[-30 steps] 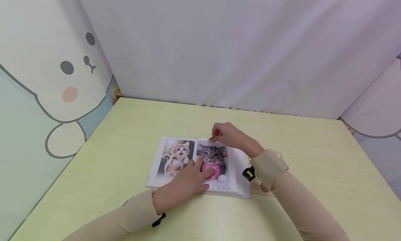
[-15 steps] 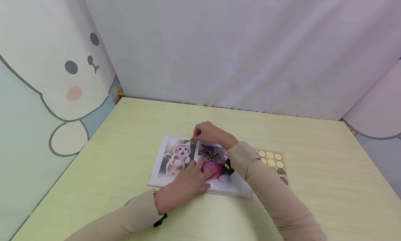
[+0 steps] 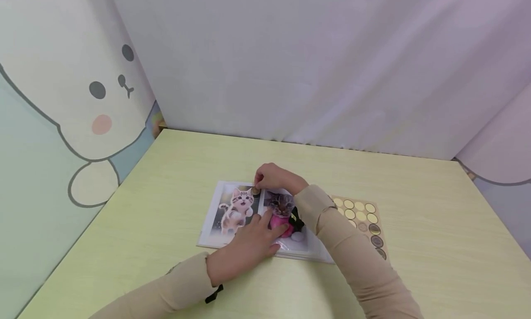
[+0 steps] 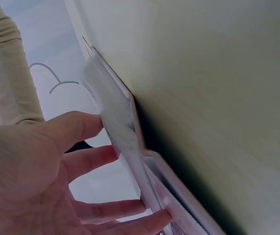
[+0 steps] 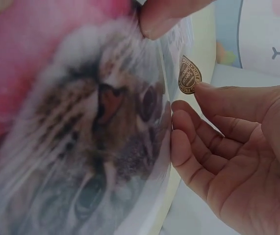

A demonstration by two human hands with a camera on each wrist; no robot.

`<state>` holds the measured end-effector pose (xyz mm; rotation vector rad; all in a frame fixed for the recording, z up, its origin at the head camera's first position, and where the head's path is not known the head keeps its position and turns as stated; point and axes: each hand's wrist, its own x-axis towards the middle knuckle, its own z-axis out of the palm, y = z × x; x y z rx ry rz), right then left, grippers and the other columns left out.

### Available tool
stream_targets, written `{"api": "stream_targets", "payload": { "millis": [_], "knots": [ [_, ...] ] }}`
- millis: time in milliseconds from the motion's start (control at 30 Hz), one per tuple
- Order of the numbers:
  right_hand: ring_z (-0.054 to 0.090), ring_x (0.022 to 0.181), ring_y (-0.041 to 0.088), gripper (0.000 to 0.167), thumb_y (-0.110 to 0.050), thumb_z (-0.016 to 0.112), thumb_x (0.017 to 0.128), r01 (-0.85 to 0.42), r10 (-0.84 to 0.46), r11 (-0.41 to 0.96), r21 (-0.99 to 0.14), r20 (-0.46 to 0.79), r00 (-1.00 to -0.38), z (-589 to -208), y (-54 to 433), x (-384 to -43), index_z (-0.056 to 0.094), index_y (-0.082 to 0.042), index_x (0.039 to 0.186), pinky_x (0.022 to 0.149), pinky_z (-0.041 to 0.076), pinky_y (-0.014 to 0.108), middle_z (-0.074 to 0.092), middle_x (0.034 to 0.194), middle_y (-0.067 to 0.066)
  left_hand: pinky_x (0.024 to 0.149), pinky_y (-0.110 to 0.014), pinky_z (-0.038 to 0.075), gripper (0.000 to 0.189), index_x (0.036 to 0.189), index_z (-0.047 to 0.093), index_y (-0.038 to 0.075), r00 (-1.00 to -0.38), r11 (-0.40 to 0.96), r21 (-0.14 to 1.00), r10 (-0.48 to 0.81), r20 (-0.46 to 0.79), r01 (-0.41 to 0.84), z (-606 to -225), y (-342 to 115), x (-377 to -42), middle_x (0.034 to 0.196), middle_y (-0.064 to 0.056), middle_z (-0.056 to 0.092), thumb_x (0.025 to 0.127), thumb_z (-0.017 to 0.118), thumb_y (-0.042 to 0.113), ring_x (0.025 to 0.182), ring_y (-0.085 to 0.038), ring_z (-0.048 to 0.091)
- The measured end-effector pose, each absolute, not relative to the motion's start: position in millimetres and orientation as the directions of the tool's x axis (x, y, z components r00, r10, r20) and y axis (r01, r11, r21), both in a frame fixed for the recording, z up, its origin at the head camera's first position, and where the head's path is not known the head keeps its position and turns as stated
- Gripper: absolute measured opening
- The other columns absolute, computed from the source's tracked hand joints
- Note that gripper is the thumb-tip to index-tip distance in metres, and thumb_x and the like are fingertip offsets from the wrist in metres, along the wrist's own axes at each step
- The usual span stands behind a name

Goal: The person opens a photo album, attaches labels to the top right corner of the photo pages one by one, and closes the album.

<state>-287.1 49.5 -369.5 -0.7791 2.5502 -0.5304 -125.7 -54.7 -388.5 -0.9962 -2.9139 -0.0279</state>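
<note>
An album [image 3: 209, 217] lies spread on the table, with a kitten photo [image 3: 236, 213] on the left page and a grey tabby photo [image 3: 280, 203] on the right. My left hand [image 3: 246, 249] rests on the right page, its fingers spread over the lower part of the tabby photo. At the top right corner of the kitten photo, my right hand [image 3: 274, 177] pinches a round brown-and-gold sticker [image 3: 255, 191] between thumb and finger. In the right wrist view the sticker [image 5: 189, 76] looks curved, its near edge under the thumb tip.
A brown sticker sheet [image 3: 366, 212] with rows of gold and dark round stickers lies right of the album, partly covered by the right sleeve [image 3: 348, 245]. A pale curtain [image 3: 290, 70] hangs behind the table, and a printed cartoon panel [image 3: 54, 139] stands at the left.
My right hand has moved left with the sticker, from above the tabby photo to the kitten photo's top right corner, uncovering more of the sticker sheet. My left hand has stayed on the page.
</note>
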Motion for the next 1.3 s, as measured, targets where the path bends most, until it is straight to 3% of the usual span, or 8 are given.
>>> {"api": "stream_targets", "payload": {
  "millis": [467, 767, 1033, 1300],
  "knots": [
    [0.055, 0.078, 0.014, 0.011, -0.013, 0.061, 0.089, -0.392, -0.553, 0.798, -0.458, -0.297, -0.778, -372.9, 44.5, -286.9, 0.069, -0.006, 0.091, 0.070, 0.046, 0.024, 0.066, 0.090, 0.005, 0.046, -0.032, 0.051, 0.039, 0.125, 0.057, 0.029, -0.784, 0.786, -0.004, 0.616, 0.080, 0.618, -388.8, -56.0, -124.8, 0.129, -0.016, 0.048, 0.087, 0.062, 0.037, 0.093, -0.029, 0.058],
    [0.053, 0.070, 0.014, 0.008, -0.014, 0.065, 0.086, -0.377, -0.534, 0.804, -0.461, -0.278, -0.798, -378.7, 43.2, -283.3, 0.069, -0.008, 0.085, 0.061, 0.044, 0.023, 0.064, 0.084, 0.003, 0.057, -0.037, 0.055, 0.040, 0.128, 0.055, 0.027, -0.802, 0.801, 0.065, 0.597, -0.007, 0.596, -387.3, -54.5, -125.4, 0.136, -0.018, 0.044, 0.089, 0.059, 0.036, 0.103, -0.033, 0.056],
    [0.054, 0.071, 0.014, 0.009, -0.017, 0.066, 0.086, -0.474, -0.559, 0.818, -0.325, -0.256, -0.789, -380.5, 37.9, -278.9, 0.069, -0.010, 0.081, 0.065, 0.046, 0.024, 0.063, 0.081, 0.001, 0.059, -0.040, 0.055, 0.037, 0.125, 0.057, 0.024, -0.801, 0.797, 0.096, 0.599, 0.003, 0.596, -387.8, -55.3, -126.2, 0.134, -0.020, 0.045, 0.089, 0.060, 0.034, 0.101, -0.035, 0.057],
    [0.047, 0.061, 0.014, 0.016, -0.011, 0.059, 0.090, -0.552, -0.571, 0.820, -0.152, -0.268, -0.776, -376.3, 30.0, -267.7, 0.062, -0.009, 0.075, 0.058, 0.040, 0.024, 0.057, 0.072, 0.002, 0.060, -0.038, 0.055, 0.037, 0.125, 0.057, 0.024, -0.799, 0.794, 0.113, 0.601, -0.007, 0.597, -387.6, -55.4, -126.4, 0.133, -0.020, 0.045, 0.090, 0.060, 0.031, 0.095, -0.032, 0.058]
  ]
}}
